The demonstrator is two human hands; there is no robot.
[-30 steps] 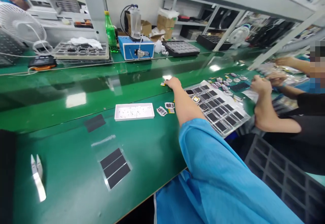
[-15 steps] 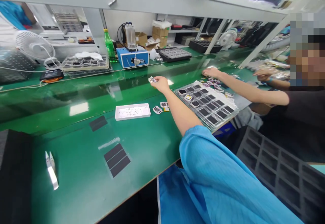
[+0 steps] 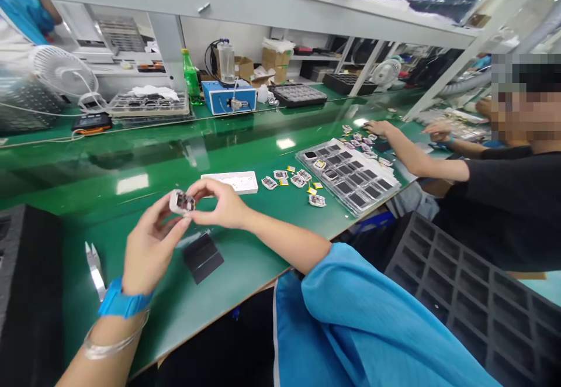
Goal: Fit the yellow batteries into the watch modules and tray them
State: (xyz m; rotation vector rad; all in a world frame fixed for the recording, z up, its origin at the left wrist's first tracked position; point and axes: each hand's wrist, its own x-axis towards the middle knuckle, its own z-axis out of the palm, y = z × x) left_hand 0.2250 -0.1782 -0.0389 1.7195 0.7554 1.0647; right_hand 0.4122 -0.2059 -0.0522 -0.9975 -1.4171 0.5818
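Between my two hands, above the green bench, is a small white-cased electronic unit (image 3: pixel 182 201) with dark parts inside. My left hand (image 3: pixel 149 238) grips it from the left, thumb below and fingers behind. The fingertips of my right hand (image 3: pixel 219 203) pinch its right side. Behind my right hand lies a white tray (image 3: pixel 245 182) of tiny pieces, partly hidden. Black strips (image 3: pixel 203 258) lie on the bench below my hands. Silver tweezers (image 3: pixel 95 271) rest to the left of my left hand. Several similar units (image 3: pixel 298 180) with yellow battery-like pieces lie right of the tray.
A clear plastic tray (image 3: pixel 346 204) with dark squares sits on the right, near a co-worker's arm (image 3: pixel 407 150). Black foam (image 3: pixel 28 293) stands at the left edge, and a compartmented foam tray (image 3: pixel 442 282) is at lower right. A blue machine (image 3: pixel 228 98) stands at the back.
My right hand has come back leftward with a unit, and my left hand has entered and holds it too. More units now show on the bench beside the white tray.
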